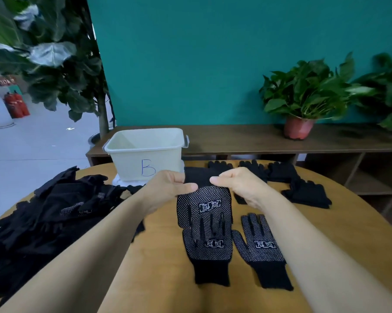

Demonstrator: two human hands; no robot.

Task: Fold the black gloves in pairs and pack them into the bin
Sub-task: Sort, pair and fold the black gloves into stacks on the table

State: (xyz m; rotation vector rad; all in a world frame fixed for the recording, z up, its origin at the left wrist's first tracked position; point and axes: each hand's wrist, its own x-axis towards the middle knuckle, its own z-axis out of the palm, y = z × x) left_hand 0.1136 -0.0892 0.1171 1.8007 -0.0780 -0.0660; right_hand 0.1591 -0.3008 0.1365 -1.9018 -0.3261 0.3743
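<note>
Here, the left hand and right hand each pinched the far end of a dotted glove on the table. Its long axis ran away from the person, with its fingers pointing back over a second glove. The bin stood just beyond, nearer the left hand

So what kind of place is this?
Probably a workplace or office hall, not a home: red fire extinguishers on the pale floor, a teal partition wall, and a big pile of black knitted gloves on the round wooden table.
</note>
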